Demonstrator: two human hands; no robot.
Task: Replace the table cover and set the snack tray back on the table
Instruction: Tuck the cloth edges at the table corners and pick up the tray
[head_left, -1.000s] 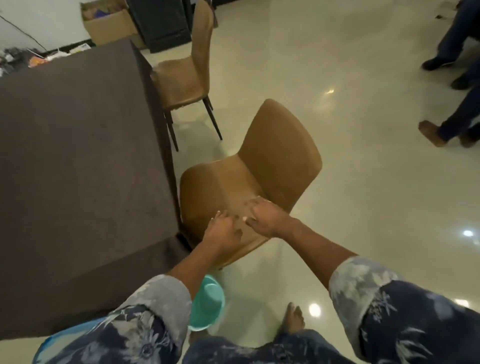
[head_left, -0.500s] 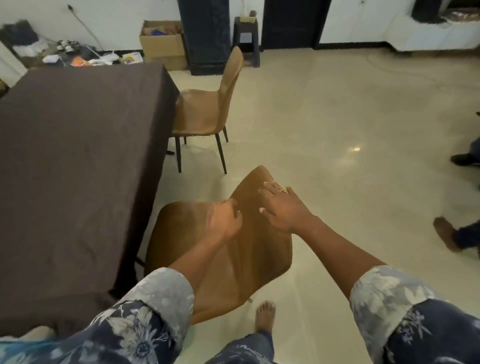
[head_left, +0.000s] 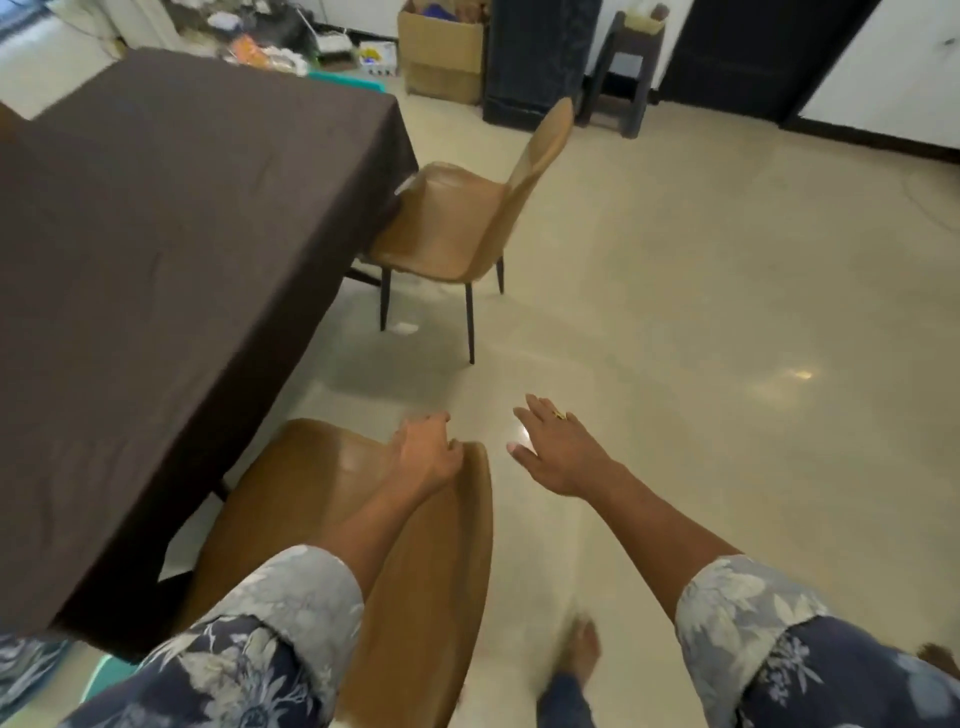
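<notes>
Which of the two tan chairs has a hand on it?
The near chair at the bottom: the left hand grips its backrest top. The far chair by the table corner stands untouched.

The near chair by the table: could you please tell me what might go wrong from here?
1. Only the left hand grips the near chair by its backrest; the right hand hangs open off it, so the chair could twist or tip.
2. The chair's seat sits close to the hanging table cover; pushing it in might drag the cover askew.
3. A bare foot stands beside the chair and could be struck.
</notes>
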